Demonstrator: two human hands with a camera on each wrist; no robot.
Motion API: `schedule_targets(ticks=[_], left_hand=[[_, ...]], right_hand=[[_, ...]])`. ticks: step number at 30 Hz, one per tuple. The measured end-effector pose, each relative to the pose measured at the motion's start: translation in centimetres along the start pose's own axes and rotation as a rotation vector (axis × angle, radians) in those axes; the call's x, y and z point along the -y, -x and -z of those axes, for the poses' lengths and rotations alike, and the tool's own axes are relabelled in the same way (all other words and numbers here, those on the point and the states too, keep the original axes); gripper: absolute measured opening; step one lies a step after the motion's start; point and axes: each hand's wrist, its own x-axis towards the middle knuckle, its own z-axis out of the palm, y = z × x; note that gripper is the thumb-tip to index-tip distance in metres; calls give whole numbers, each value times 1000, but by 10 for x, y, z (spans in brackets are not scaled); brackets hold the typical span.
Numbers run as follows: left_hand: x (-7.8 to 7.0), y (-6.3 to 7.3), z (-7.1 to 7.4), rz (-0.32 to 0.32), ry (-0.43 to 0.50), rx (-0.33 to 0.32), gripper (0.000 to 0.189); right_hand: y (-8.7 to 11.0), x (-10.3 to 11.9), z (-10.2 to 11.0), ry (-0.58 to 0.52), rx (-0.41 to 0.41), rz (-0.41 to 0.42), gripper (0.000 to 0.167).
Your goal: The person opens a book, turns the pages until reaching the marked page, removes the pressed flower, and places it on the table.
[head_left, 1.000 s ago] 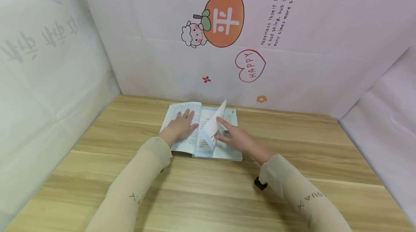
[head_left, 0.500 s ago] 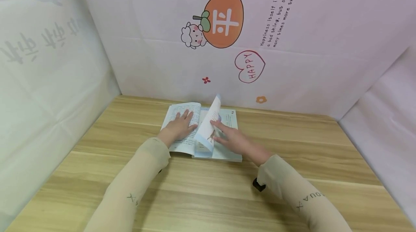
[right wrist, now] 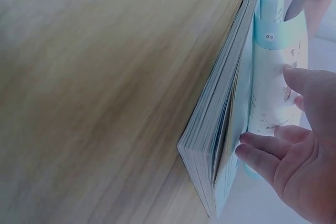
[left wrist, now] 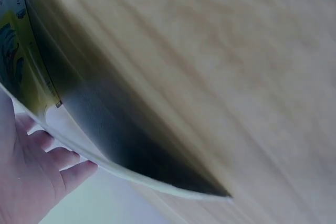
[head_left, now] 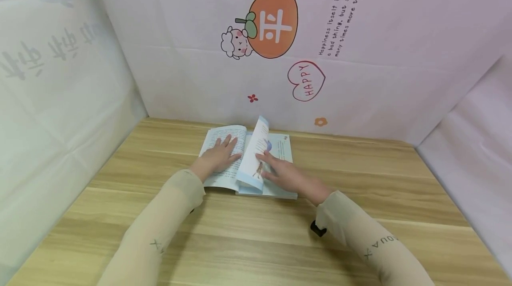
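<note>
An open book (head_left: 285, 146) lies on the wooden table near the back wall. On its left-hand pages my left hand (head_left: 216, 157) rests with fingers spread. The left wrist view catches that hand (left wrist: 31, 171) below the bowed edge of the book, whose yellow and blue underside (left wrist: 29, 56) shows. A single leaf (head_left: 251, 157) stands half raised, curving toward the left. Against its right face my right hand (head_left: 286, 175) touches with fingertips and thumb. In the right wrist view the thumb meets the curled leaf (right wrist: 273, 85), while the lower fingers (right wrist: 260, 158) extend over the right-hand pages.
The wooden table (head_left: 256, 241) stretches in front of the book and to both sides. A white printed cloth wall (head_left: 192, 81) rises right behind it, with more cloth at left and right. A black band (head_left: 318, 228) shows under the right sleeve.
The raised leaf has swung leftward across the book, its top edge moving left. My right hand has followed it slightly left. The left hand stays on the left pages.
</note>
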Motion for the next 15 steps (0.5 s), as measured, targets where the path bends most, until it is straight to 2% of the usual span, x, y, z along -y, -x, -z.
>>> schedule_targets(ticks=[4, 7, 12, 15], left_hand=[[4, 5, 2, -41, 34, -1, 71], [8, 7, 2, -72, 93, -24, 67], [15, 6, 1, -111, 208, -95, 58], [17, 5, 3, -118, 314, -137, 47]], right_hand=[[0, 1, 0, 9, 13, 2, 63], [0, 2, 0, 21, 25, 3, 63], [-1, 4, 0, 27, 33, -6, 65], [-2, 5, -1, 25, 32, -10, 64]])
